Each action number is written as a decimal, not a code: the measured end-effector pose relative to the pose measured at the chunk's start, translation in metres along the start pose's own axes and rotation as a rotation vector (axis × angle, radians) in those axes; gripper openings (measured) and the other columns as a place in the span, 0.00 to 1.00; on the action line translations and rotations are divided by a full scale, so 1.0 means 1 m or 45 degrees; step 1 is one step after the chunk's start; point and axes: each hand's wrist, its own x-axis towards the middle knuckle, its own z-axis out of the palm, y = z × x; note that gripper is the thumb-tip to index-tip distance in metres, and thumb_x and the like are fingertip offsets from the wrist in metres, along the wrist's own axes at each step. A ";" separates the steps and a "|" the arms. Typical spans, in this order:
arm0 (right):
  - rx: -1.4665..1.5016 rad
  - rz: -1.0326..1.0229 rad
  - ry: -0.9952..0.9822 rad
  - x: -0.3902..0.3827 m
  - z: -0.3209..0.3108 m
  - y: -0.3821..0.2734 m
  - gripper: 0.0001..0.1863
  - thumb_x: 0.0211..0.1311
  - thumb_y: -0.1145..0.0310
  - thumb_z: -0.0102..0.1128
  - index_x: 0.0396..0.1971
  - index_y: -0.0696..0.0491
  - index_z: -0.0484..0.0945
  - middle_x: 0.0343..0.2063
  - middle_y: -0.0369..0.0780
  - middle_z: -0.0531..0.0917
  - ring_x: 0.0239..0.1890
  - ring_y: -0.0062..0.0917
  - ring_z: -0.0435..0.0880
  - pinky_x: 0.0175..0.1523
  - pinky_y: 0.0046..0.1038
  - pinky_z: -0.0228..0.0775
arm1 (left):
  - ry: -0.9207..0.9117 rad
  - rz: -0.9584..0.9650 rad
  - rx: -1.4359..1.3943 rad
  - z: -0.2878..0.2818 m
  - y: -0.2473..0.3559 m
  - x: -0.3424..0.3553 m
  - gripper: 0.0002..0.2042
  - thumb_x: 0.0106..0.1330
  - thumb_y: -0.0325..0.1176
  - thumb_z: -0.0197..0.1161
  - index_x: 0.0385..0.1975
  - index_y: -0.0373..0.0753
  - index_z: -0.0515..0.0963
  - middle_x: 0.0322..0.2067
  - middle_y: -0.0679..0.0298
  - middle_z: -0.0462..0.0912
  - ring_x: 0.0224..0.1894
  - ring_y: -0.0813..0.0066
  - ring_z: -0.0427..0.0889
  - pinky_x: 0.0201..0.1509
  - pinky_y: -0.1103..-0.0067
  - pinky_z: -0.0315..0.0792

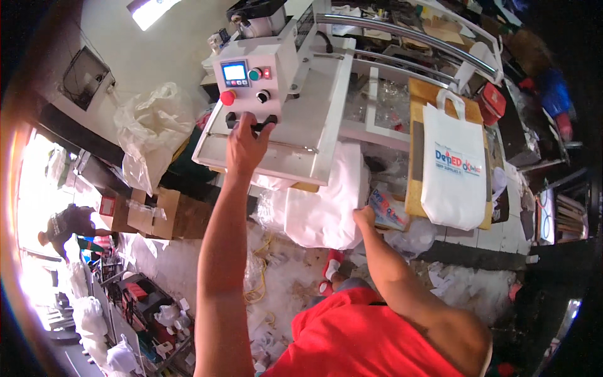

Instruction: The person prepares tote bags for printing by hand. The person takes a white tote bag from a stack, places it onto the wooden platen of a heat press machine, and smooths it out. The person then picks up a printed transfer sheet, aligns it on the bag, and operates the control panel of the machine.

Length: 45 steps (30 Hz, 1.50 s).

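My left hand (245,147) reaches up to a heat press and is closed round the black handle (259,123) below its control box (254,81). Low at the middle, my right hand (363,217) has its fingers curled in, between a draped white cloth bag (323,210) and a stack of printed sheets (388,210). Whether those fingers pinch the cloth, a sheet or neither is hidden. To the right, a white tote bag (452,182) with a printed blue and red design lies flat on a tan board (416,163), handle loop upward. The press's pale upper plate (298,135) extends beside the left hand.
Curved metal rails (408,34) cross the top. A clear plastic bag (154,132) hangs at left above cardboard boxes (166,213). A yellow cord (254,289) and scraps litter the floor. Another person (69,226) is bent over at far left.
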 end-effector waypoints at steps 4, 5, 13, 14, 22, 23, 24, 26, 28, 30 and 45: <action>0.057 0.005 0.048 -0.035 -0.004 -0.034 0.45 0.46 0.48 0.77 0.54 0.69 0.72 0.50 0.61 0.82 0.54 0.52 0.82 0.60 0.39 0.75 | 0.168 -0.008 -0.009 -0.005 -0.009 -0.010 0.15 0.63 0.36 0.71 0.37 0.38 0.70 0.22 0.52 0.80 0.28 0.46 0.83 0.31 0.61 0.74; -0.028 0.017 0.063 -0.040 -0.007 -0.039 0.51 0.45 0.46 0.78 0.58 0.70 0.66 0.51 0.62 0.81 0.55 0.52 0.82 0.61 0.39 0.75 | 0.148 -0.041 -0.019 -0.008 0.000 -0.018 0.13 0.65 0.36 0.69 0.38 0.38 0.71 0.23 0.51 0.81 0.29 0.44 0.83 0.32 0.61 0.75; 0.007 0.067 -0.028 -0.035 0.002 -0.026 0.39 0.46 0.58 0.75 0.54 0.68 0.73 0.48 0.60 0.82 0.52 0.51 0.84 0.58 0.41 0.77 | -0.695 -0.436 0.242 -0.057 -0.025 -0.406 0.14 0.72 0.41 0.54 0.32 0.36 0.79 0.30 0.45 0.84 0.36 0.49 0.85 0.39 0.55 0.76; 0.048 0.016 -0.100 -0.049 0.008 -0.060 0.37 0.45 0.62 0.74 0.55 0.68 0.73 0.49 0.61 0.82 0.52 0.51 0.84 0.57 0.40 0.77 | -0.990 0.108 0.783 -0.077 -0.099 -0.553 0.10 0.66 0.38 0.57 0.34 0.38 0.80 0.35 0.52 0.85 0.40 0.52 0.84 0.41 0.61 0.77; 0.090 -0.052 0.273 -0.029 -0.004 -0.033 0.28 0.52 0.60 0.71 0.48 0.63 0.77 0.44 0.56 0.83 0.50 0.50 0.83 0.54 0.41 0.76 | -1.427 -1.621 0.094 -0.164 0.009 -0.861 0.14 0.64 0.40 0.57 0.38 0.39 0.85 0.37 0.52 0.88 0.40 0.56 0.87 0.42 0.62 0.80; 0.188 -0.208 0.569 -0.047 -0.007 -0.059 0.26 0.55 0.59 0.70 0.47 0.62 0.76 0.42 0.54 0.84 0.46 0.47 0.84 0.51 0.40 0.76 | -1.401 -1.696 0.079 -0.169 0.023 -0.871 0.14 0.64 0.40 0.57 0.38 0.39 0.85 0.37 0.52 0.88 0.40 0.56 0.87 0.42 0.62 0.80; 0.490 -0.455 0.648 -0.039 -0.034 -0.080 0.24 0.58 0.60 0.69 0.46 0.62 0.75 0.39 0.51 0.83 0.43 0.41 0.84 0.48 0.38 0.76 | -1.416 -1.678 0.051 -0.162 0.020 -0.864 0.14 0.64 0.41 0.57 0.38 0.38 0.84 0.37 0.52 0.88 0.39 0.57 0.87 0.42 0.63 0.80; 1.010 -0.851 0.507 -0.075 -0.087 -0.168 0.18 0.65 0.64 0.68 0.45 0.61 0.75 0.35 0.44 0.82 0.37 0.27 0.82 0.43 0.29 0.75 | -1.403 -1.643 0.060 -0.160 0.028 -0.870 0.14 0.65 0.41 0.57 0.38 0.38 0.84 0.37 0.52 0.88 0.39 0.57 0.88 0.42 0.64 0.80; 0.914 -1.182 0.470 -0.129 -0.159 -0.276 0.08 0.63 0.71 0.67 0.36 0.57 0.78 0.27 0.44 0.83 0.30 0.31 0.84 0.39 0.32 0.76 | -1.543 -1.219 0.160 -0.148 0.008 -0.863 0.15 0.65 0.41 0.56 0.38 0.38 0.84 0.37 0.52 0.88 0.39 0.58 0.88 0.42 0.64 0.80; 0.779 -1.338 0.178 -0.142 -0.167 -0.348 0.11 0.58 0.69 0.72 0.34 0.58 0.79 0.26 0.46 0.85 0.30 0.39 0.86 0.38 0.36 0.78 | -1.615 -0.648 0.372 -0.134 -0.017 -0.847 0.15 0.66 0.42 0.56 0.38 0.38 0.84 0.37 0.52 0.88 0.38 0.59 0.88 0.42 0.65 0.80; 0.938 -1.128 0.407 -0.066 -0.155 -0.316 0.16 0.66 0.58 0.64 0.34 0.57 0.77 0.27 0.45 0.85 0.30 0.37 0.86 0.39 0.36 0.78 | -0.466 -1.615 -0.334 -0.047 -0.036 -0.727 0.18 0.65 0.46 0.66 0.45 0.38 0.84 0.36 0.54 0.89 0.38 0.61 0.89 0.45 0.69 0.80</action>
